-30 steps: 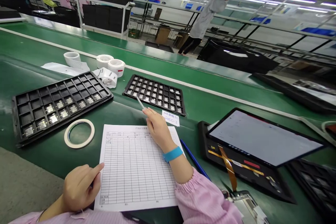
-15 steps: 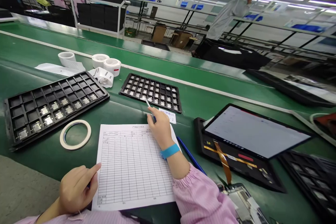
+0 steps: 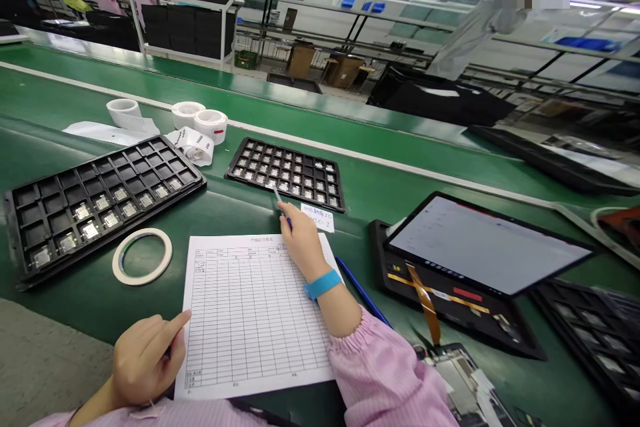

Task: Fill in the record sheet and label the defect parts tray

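Small black component tray [image 3: 309,165], its pockets mostly filled with little metallic parts, lies on the green bench [image 3: 240,215], ahead of the right hand [image 3: 303,240] and slightly to its left, beyond the top edge of a printed form [image 3: 260,320]. That hand's grip is closed around a slim pen-like tool [image 3: 277,194], with thumb and fingers pinched together and the tip aimed at the tray's near row; whether the tip touches a part or only hangs over it, I cannot tell. The fingers themselves stop short of the tray, so only the tool bridges the gap. Judging by this pose, the step in hand is pointing along the parts, perhaps checking or counting them. Moving to another pocket would call for a light, steady pinch and a small turn of the wrist, so that no part is nudged from its seat. The left hand [image 3: 150,355] is loosely curled, index finger extended to the form's left edge; nothing shows in its grip, though the folded fingers hide the palm. A handwritten label [image 3: 317,217] lies just beside the right fingers, close to the tray's near edge.
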### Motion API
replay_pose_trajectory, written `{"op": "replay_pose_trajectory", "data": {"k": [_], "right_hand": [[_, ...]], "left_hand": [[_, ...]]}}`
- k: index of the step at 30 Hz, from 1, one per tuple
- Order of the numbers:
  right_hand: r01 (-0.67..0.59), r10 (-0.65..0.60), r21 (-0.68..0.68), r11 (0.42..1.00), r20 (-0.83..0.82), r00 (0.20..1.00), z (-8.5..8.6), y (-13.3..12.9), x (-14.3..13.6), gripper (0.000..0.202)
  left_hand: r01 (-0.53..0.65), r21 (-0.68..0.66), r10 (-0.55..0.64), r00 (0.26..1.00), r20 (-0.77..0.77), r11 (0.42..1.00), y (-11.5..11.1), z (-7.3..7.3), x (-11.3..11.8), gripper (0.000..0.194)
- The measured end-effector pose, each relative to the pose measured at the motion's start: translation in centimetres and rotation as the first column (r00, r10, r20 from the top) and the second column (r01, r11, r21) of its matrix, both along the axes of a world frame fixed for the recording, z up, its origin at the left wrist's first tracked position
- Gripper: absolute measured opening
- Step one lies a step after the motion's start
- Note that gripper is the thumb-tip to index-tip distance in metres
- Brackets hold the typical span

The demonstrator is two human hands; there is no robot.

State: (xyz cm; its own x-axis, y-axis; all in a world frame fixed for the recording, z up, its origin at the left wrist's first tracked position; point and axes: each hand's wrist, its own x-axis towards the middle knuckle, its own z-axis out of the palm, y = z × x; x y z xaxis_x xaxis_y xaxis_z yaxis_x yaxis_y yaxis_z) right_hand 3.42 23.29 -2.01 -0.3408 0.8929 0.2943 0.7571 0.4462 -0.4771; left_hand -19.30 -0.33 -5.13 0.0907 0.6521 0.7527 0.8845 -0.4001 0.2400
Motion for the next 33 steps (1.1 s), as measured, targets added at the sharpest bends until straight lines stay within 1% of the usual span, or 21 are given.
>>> {"op": "replay_pose_trajectory", "data": {"k": [3,5,8,11,14,19,24,28,33], "right_hand": [[-0.132,0.132,-0.001,0.991,0.046,0.99,0.7,0.0,-0.8,0.04],[-0.203,0.201,0.003,0.979,0.142,0.969,1.4,0.2,-2.0,0.041],[-0.272,0.259,0.005,0.962,0.289,0.922,2.3,0.9,-4.3,0.044],[-0.289,0.273,0.0,0.957,0.325,0.906,2.2,1.6,-6.4,0.045],[-0.268,0.25,0.005,0.964,0.341,0.906,1.6,1.7,-7.3,0.044],[-0.188,0.166,0.037,0.981,0.331,0.929,1.0,1.1,-6.3,0.044],[-0.16,0.146,0.016,0.987,0.323,0.935,1.0,0.6,-5.1,0.042],[-0.09,0.081,0.02,0.996,0.289,0.954,1.1,0.1,-4.4,0.044],[-0.055,0.061,-0.029,0.998,0.253,0.966,1.1,-0.3,-3.6,0.043]], "left_hand": [[0.0,0.007,0.001,1.0,-0.018,1.0,0.1,0.2,0.0,0.029],[0.005,0.017,-0.005,1.0,-0.024,1.0,0.3,0.4,0.1,0.027],[0.001,0.012,0.0,1.0,-0.016,1.0,0.5,0.6,0.2,0.026],[-0.01,0.013,0.01,1.0,-0.001,1.0,0.4,0.5,0.2,0.027],[0.002,0.002,-0.002,1.0,0.006,1.0,0.4,0.3,0.1,0.028],[0.016,0.007,-0.016,1.0,-0.003,1.0,0.5,0.4,0.1,0.027],[0.008,0.012,-0.008,1.0,-0.003,1.0,0.5,0.5,0.1,0.026],[0.005,0.013,-0.005,1.0,-0.008,1.0,0.4,0.3,0.0,0.026],[-0.001,0.021,0.001,1.0,-0.01,1.0,0.4,0.3,0.0,0.025]]}}
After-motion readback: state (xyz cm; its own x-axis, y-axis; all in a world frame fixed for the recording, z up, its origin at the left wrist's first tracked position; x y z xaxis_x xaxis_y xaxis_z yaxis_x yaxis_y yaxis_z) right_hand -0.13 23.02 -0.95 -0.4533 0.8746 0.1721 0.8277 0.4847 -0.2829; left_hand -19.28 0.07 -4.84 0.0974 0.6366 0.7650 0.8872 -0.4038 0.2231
